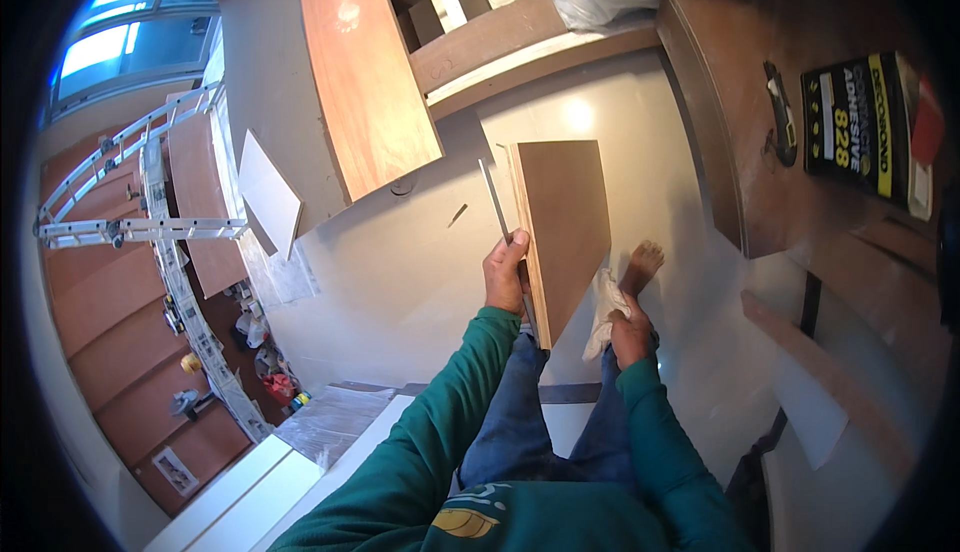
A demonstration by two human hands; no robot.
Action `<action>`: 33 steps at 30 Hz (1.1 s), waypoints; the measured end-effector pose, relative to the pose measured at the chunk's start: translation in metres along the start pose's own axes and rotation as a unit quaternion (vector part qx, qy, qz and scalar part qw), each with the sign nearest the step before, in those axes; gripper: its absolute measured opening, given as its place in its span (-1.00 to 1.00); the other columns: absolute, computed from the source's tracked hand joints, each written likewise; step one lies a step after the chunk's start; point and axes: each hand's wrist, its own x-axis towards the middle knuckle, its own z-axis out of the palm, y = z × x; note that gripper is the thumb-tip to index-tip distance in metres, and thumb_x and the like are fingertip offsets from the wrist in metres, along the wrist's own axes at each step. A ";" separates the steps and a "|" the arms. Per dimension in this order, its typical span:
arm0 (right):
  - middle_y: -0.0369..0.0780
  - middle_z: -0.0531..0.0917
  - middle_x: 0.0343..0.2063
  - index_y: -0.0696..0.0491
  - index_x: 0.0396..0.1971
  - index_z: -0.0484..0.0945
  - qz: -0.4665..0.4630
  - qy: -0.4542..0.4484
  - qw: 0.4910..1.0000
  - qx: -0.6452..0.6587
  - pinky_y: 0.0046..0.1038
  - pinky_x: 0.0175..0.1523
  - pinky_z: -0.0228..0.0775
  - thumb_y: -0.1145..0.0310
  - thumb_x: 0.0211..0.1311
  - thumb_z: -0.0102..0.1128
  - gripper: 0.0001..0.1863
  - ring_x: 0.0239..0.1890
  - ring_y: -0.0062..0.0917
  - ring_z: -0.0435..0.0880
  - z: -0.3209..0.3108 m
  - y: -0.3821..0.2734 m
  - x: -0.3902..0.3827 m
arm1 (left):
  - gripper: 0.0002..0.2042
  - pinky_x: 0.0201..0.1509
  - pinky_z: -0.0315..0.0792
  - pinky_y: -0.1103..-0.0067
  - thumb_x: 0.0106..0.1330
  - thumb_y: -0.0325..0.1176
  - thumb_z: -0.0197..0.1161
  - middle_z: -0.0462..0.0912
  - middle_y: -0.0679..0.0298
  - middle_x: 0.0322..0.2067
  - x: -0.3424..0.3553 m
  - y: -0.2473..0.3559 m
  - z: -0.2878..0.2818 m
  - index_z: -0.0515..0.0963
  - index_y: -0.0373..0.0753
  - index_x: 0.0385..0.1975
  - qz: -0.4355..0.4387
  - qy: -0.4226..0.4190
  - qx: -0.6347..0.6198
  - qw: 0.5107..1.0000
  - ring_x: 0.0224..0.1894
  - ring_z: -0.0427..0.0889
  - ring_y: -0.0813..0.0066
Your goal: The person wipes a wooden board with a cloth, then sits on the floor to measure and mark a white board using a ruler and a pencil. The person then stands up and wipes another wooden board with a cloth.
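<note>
My left hand point(506, 274) grips a brown-faced plywood panel point(565, 217) by its layered, light-coloured edge, tilted upright in front of my legs. A thin, narrow grey strip point(494, 192) runs along the near side of that edge and passes by my left fingers; whether it is attached to the panel I cannot tell. My right hand point(632, 334) is closed round a crumpled cream cloth point(602, 320), just right of the panel's lower part. Part of the fingers on both hands is hidden.
A wood-faced board point(370, 82) rests at the upper left, beside a brown cabinet frame point(490, 47). On a brown surface to the right sit a black-and-yellow tin point(855, 132) and a utility knife point(780, 117). An aluminium ladder point(160, 227) stands left. My bare foot point(642, 264) is near the cloth.
</note>
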 end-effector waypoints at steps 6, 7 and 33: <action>0.00 0.73 0.03 0.21 0.24 0.55 -0.061 -0.021 0.998 -0.016 -0.37 0.23 0.48 0.48 0.27 0.14 -0.50 0.07 -0.28 0.71 -0.035 -0.094 -0.016 | -0.60 -0.57 0.24 0.71 0.40 0.03 0.41 0.59 0.50 -0.48 -0.008 -0.005 0.019 0.72 -0.22 -0.11 -0.012 0.027 -0.002 1.000 -0.60 0.39 0.78; 0.00 0.73 0.03 0.21 0.24 0.54 -0.090 -0.037 0.994 -0.044 -0.36 0.23 0.49 0.47 0.29 0.15 -0.50 0.07 -0.29 0.72 -0.037 -0.105 -0.020 | -0.59 -0.51 0.31 0.70 0.40 0.03 0.41 0.60 0.48 -0.45 -0.011 -0.005 0.024 0.72 -0.24 -0.09 -0.019 0.036 0.019 0.999 -0.55 0.43 0.77; 0.23 0.46 0.29 0.39 0.37 0.28 -0.424 0.180 0.793 -0.398 -0.16 0.38 0.35 -0.08 0.48 0.23 -0.15 0.29 -0.03 0.53 -0.175 -0.347 0.055 | -0.69 -0.16 0.61 0.08 0.27 -0.09 0.33 0.74 -0.01 -0.42 -0.046 0.013 0.060 0.62 -0.19 -0.17 0.074 0.172 0.317 0.930 -0.33 0.74 -0.11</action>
